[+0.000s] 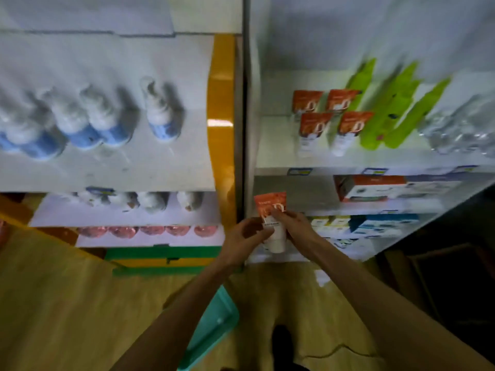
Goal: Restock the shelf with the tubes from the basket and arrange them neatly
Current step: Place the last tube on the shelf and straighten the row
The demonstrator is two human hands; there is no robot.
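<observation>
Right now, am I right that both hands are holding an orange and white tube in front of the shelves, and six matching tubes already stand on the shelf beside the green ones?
Not quite: the head view shows four matching tubes on the shelf, not six. The rest holds: the left hand and right hand hold the orange and white tube, and the four stand beside the green tubes.

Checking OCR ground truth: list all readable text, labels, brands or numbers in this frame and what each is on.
None is legible.
Held orange tube: small top-left word and dark band of print, both blurred.
Four orange tubes on shelf: large white logo, unreadable.
Shelf-edge price tags: too small.
Boxes on the lower shelves: print blurred.
</observation>
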